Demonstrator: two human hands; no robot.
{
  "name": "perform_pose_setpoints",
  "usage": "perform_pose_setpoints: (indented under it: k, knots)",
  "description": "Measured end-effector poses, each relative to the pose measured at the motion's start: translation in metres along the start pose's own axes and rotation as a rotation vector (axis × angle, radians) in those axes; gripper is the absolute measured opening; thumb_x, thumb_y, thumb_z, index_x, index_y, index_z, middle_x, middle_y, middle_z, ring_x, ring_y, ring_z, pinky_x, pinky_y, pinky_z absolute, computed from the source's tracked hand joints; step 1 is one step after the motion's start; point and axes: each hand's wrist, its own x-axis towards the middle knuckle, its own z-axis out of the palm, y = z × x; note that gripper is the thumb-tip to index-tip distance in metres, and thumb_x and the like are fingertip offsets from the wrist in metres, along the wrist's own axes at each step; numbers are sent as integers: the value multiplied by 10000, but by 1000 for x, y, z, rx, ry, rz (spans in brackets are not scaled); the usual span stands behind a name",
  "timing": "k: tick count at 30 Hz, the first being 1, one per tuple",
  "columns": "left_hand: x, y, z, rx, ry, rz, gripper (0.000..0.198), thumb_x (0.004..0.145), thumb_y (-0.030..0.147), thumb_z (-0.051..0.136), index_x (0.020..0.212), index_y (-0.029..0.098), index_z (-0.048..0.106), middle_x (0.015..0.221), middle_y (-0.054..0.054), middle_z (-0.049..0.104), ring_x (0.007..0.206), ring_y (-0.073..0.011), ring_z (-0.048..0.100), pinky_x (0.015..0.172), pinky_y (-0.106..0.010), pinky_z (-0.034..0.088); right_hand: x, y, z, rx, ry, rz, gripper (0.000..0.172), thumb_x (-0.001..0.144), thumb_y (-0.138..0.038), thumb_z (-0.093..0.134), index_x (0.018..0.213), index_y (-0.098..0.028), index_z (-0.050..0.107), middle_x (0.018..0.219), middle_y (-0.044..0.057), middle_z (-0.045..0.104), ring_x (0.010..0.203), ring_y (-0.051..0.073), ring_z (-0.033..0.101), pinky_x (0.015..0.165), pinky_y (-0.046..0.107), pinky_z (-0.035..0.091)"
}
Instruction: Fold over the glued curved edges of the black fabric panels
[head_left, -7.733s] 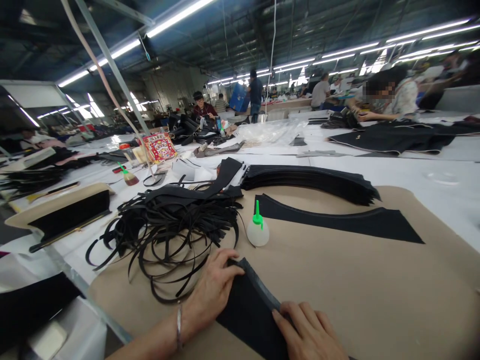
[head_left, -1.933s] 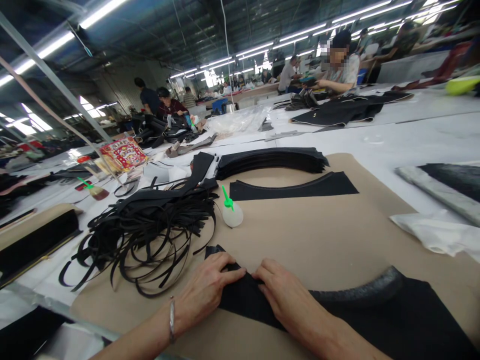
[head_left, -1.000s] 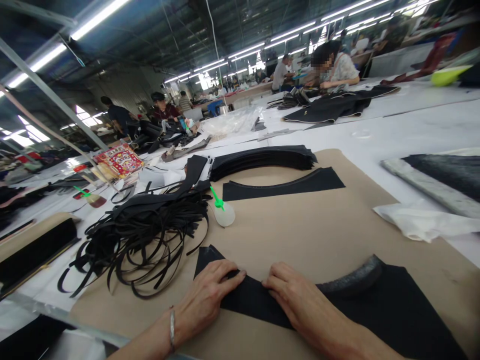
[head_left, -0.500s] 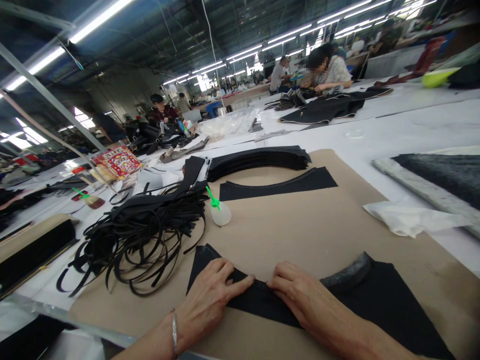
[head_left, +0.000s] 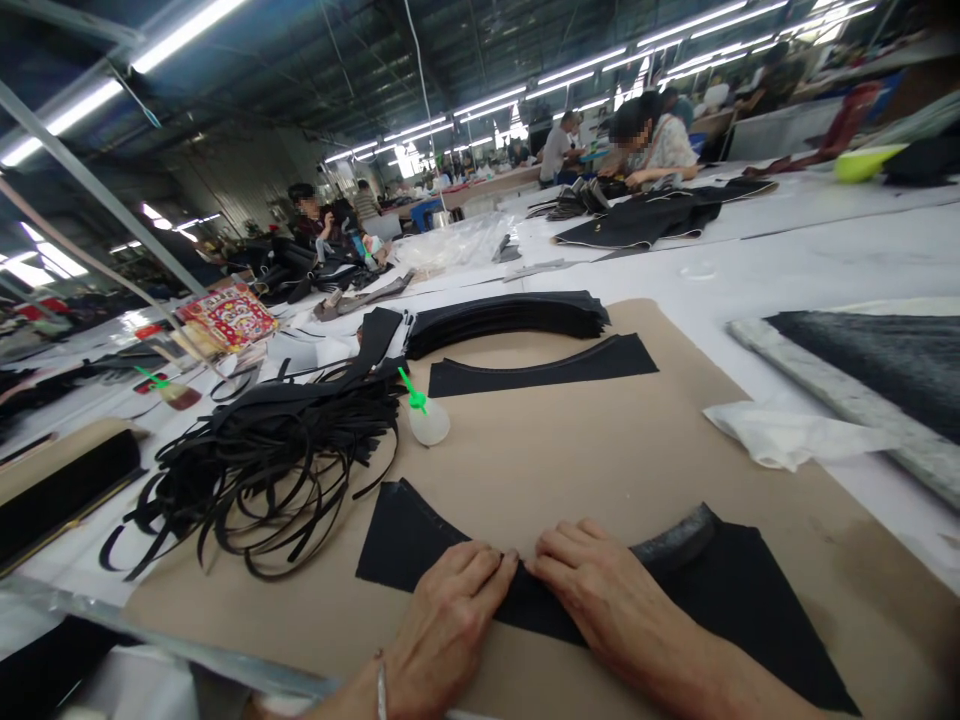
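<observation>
A black panel [head_left: 750, 600], leather or fabric, lies on the brown board with its curved edge facing away from me. Midway along that curve, my left hand [head_left: 459, 608] is closed, thumb and fingers pinching the edge. Close beside it on the right, my right hand [head_left: 592, 585] is closed on the same edge, its fingertips bunched. To the right of my hands a greyish edge flap [head_left: 679, 540] stands up along the curve; on the left the edge lies flat. My fingers hide the edge between them.
The brown board [head_left: 555, 450] holds a squeeze bottle [head_left: 428, 422] with a green nozzle, a heap of black strips [head_left: 270, 470], a loose curved piece [head_left: 540, 372] and a stack of curved pieces [head_left: 510, 322]. White cloth [head_left: 787, 435] and a grey-edged slab [head_left: 832, 385] lie right. Co-workers sit beyond.
My left hand has slid right along the curved edge, closer to my right hand, and its fingers have drawn in. The panel's left end is now uncovered. My right hand stays at the edge.
</observation>
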Motion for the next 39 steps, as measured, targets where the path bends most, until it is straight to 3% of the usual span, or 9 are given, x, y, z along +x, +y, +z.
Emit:
perform_pose_setpoints:
  k: [5, 9, 12, 15, 19, 28, 31, 34, 39]
  knots:
    - [-11, -1, -2, 71, 24, 30, 474, 873, 50, 379, 1326, 127, 498, 1240, -100, 610, 1172, -213, 525, 1005, -371, 465, -4, -3, 7, -46, 72, -35, 163, 837, -75, 620, 932, -208, 621, 862, -11, 600, 774, 165, 494, 742, 324, 305]
    - [-12, -10, -22, -15, 0, 7, 467, 865, 39, 373, 1255, 213, 561, 1167, -44, 653, 1102, -172, 571, 1037, -388, 417, 0, -15, 11, -100, 73, 4, 153, 837, -61, 594, 897, -201, 610, 856, 5, 599, 765, 177, 504, 732, 337, 299]
    - [-7, -9, -29, -130, -17, -87, 410, 869, 25, 371, 1109, 232, 631, 1029, -25, 670, 995, -172, 583, 994, -403, 422, 6, -22, 9, -100, 26, 61, 100, 850, -100, 590, 877, -196, 598, 873, 23, 603, 788, 195, 523, 739, 349, 310]
    - [3, 4, -24, -192, 48, -247, 312, 874, 56, 439, 1064, 214, 629, 1008, -46, 636, 972, -202, 549, 899, -391, 454, 9, -22, 3, -73, -23, 82, 112, 832, -108, 612, 900, -196, 594, 895, 26, 609, 812, 205, 533, 760, 356, 333]
    - [16, 22, -10, -265, 19, -341, 271, 830, 26, 511, 1006, 209, 607, 994, -26, 620, 944, -203, 533, 857, -367, 458, 8, -16, -6, 18, -78, 103, 136, 836, -103, 605, 932, -197, 585, 931, 22, 608, 854, 211, 536, 797, 366, 353]
    - [18, 34, -1, -205, -18, -300, 260, 902, 48, 443, 936, 200, 651, 885, -30, 615, 846, -190, 540, 762, -319, 494, -5, -2, -16, 125, -133, 56, 110, 879, -92, 545, 850, -198, 559, 884, 3, 581, 830, 182, 522, 792, 340, 357]
    - [12, 39, 3, -152, 15, -259, 293, 914, 80, 434, 1083, 198, 642, 916, -51, 620, 857, -203, 543, 753, -336, 517, -10, 2, -18, 129, -150, 52, 118, 891, -90, 522, 857, -195, 564, 897, 11, 580, 835, 183, 519, 798, 342, 360]
    - [5, 41, 8, -107, 61, -183, 414, 896, 73, 407, 1270, 166, 559, 1031, -97, 614, 966, -228, 542, 839, -382, 527, -18, 6, -21, 122, -161, 40, 133, 902, -87, 499, 873, -198, 567, 912, 15, 578, 852, 189, 512, 804, 350, 359]
    - [-5, 38, 11, -30, 87, -108, 561, 803, -7, 375, 1307, 179, 540, 1164, -113, 586, 1120, -234, 510, 954, -406, 488, -33, 12, -30, 117, -183, 44, 158, 924, -94, 472, 902, -208, 579, 923, 16, 574, 867, 190, 506, 800, 351, 358]
